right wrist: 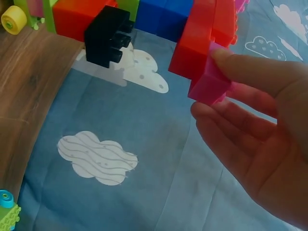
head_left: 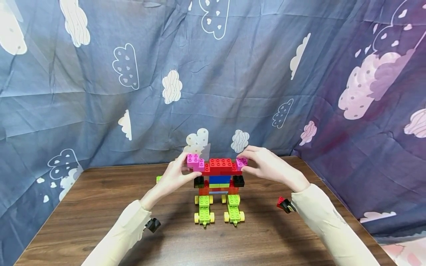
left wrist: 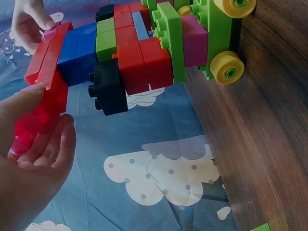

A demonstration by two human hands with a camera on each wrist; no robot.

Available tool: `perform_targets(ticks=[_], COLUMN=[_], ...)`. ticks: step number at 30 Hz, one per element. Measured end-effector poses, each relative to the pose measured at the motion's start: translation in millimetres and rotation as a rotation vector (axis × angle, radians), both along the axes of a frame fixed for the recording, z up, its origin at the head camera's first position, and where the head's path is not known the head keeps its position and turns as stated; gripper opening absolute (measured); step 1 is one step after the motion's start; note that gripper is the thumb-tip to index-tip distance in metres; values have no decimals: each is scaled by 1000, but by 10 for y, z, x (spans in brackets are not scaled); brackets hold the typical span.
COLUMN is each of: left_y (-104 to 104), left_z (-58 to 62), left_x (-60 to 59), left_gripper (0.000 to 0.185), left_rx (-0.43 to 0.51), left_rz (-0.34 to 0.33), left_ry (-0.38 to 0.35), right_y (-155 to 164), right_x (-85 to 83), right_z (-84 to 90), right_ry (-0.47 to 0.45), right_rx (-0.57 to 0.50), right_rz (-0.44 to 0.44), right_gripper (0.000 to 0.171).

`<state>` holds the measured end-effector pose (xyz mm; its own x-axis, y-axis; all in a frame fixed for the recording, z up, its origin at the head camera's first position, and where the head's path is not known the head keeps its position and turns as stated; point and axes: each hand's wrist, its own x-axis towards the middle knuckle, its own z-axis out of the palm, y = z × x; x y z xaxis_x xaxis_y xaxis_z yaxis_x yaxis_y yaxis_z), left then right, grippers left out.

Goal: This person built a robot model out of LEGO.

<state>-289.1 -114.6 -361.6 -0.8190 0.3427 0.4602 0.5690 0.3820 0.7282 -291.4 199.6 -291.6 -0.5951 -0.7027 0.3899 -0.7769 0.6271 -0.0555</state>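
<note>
A figure of toy building bricks stands upright on the wooden table, on two green wheeled bases (head_left: pixel 204 211) with yellow wheels. Its body stacks red, lime and blue bricks (head_left: pixel 219 180), topped by a wide red brick (head_left: pixel 220 167); black bricks (head_left: pixel 238 181) jut out at both sides. My left hand (head_left: pixel 173 176) grips the stepped pink bricks (head_left: pixel 193 161) at the top left end, thumb in front. At the top right end, my right hand (head_left: pixel 266 165) pinches a pink brick (right wrist: pixel 210 84) between thumb and fingers, flush against the red one. Part of that brick is covered by my fingers.
Behind my left wrist a green brick (head_left: pixel 158 178) lies on the table (head_left: pixel 110 199). A red brick (head_left: pixel 280 200) shows beside my right sleeve. Patterned blue cloth (head_left: pixel 219 122) hangs behind the table and along its right side.
</note>
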Motion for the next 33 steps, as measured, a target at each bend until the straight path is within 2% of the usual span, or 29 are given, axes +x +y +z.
perform_targets(ticks=[4, 8, 14, 18, 26, 33], left_y=[6, 16, 5, -8, -14, -13], left_z=[-5, -12, 7, 6, 3, 14], left_x=[4, 12, 13, 0, -1, 9], left_gripper=[54, 55, 55, 55, 55, 55], left_rx=[0, 2, 2, -1, 3, -2], left_rz=[-7, -16, -11, -6, -6, 3], left_ry=[1, -3, -2, -5, -13, -17], right_y=[103, 264, 588, 839, 1435, 1844], right_x=[31, 63, 68, 45, 12, -34], right_z=[-56, -119, -226, -359, -707, -989], right_ry=[-10, 27, 101, 120, 19, -112], right_rx=[-75, -132, -127, -114, -47, 24], right_rz=[-10, -43, -104, -141, -301, -432], right_gripper=[35, 38, 31, 26, 23, 29])
